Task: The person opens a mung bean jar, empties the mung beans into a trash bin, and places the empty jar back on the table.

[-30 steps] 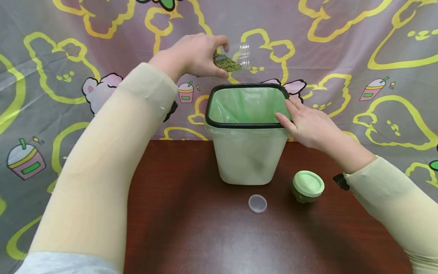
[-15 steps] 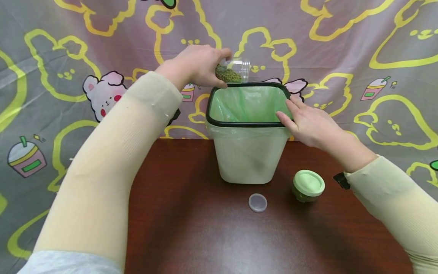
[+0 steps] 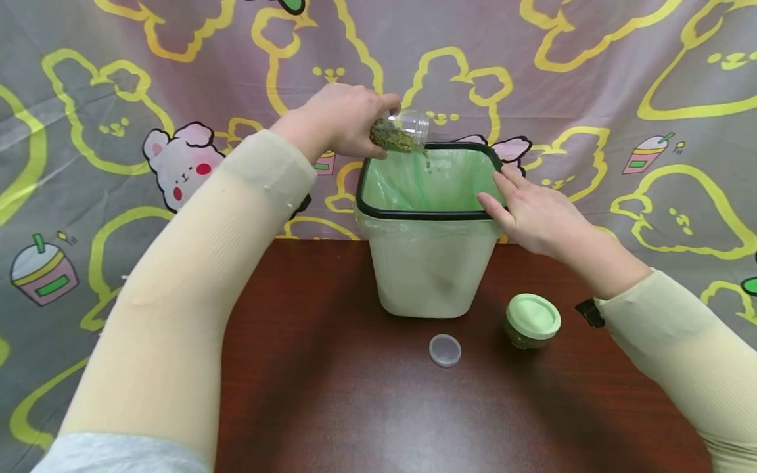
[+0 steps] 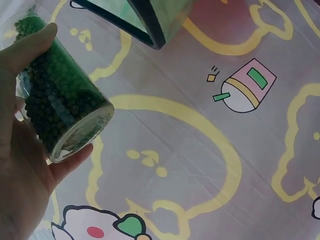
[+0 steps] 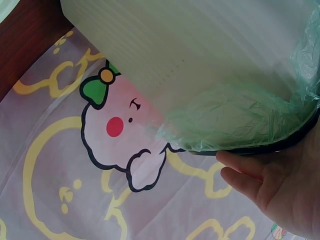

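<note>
My left hand (image 3: pixel 345 119) grips a clear jar (image 3: pixel 414 123) of small green beans (image 3: pixel 390 136) at the bin's far left. The jar lies tipped with its mouth toward the right, and a few beans fall from it over the bin. In the left wrist view, thumb and fingers wrap round the jar (image 4: pixel 70 100), its base facing the camera. Below stands a white trash bin (image 3: pixel 432 269) with a black rim and a green plastic bag (image 3: pixel 443 177) lining it. My right hand (image 3: pixel 541 213) rests on the rim's right side, fingers fairly straight.
A small jar with a pale green lid (image 3: pixel 533 316) stands on the dark brown table (image 3: pixel 378 420), right of the bin. A clear round lid (image 3: pixel 445 351) lies in front of the bin. Behind hangs a patterned cloth (image 3: pixel 591 79).
My left hand has lowered the jar toward the bin and tilted its mouth further down; beans now drop out. The right hand has stayed on the rim.
</note>
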`<state>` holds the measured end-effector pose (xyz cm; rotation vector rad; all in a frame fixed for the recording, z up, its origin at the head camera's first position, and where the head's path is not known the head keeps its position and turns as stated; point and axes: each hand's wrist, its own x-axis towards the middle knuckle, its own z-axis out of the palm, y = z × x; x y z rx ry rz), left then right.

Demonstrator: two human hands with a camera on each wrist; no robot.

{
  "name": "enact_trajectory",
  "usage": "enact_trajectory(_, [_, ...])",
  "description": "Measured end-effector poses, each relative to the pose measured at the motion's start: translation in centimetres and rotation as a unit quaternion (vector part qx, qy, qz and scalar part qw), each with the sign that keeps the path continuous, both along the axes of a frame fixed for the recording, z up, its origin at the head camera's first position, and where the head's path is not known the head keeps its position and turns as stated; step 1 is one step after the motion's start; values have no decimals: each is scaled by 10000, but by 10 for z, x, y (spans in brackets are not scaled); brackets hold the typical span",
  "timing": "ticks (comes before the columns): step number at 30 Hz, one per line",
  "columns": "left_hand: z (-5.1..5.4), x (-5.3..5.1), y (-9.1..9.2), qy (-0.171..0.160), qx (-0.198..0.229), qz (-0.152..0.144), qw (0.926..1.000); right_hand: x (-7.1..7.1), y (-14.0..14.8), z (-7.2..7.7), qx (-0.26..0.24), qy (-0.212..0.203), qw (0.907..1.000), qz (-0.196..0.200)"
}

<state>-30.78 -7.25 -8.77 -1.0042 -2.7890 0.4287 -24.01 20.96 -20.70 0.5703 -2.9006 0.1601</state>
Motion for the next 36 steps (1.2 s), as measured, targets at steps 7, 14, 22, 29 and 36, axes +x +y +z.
enact_trajectory(7, [1,-1,-3,80,51,36,9999,-1,0,-1,-19,-67,10000,-48])
enact_trajectory(14, [6,2,0,216,246,79,9994,0,1,-2,-69,-133,9998,-108])
enact_trajectory(22, [1,-1,1,57,186,92,9998,-1,0,-1,-34,-84,9999,-77])
enact_trajectory(29, [1,-3,-2,102,169,47,9998,-1,0,0,10,-47,10000,-60])
enact_trajectory(36, [2,0,-4,162,474,199,9985,-1,0,0,20,-172,9998,-79])
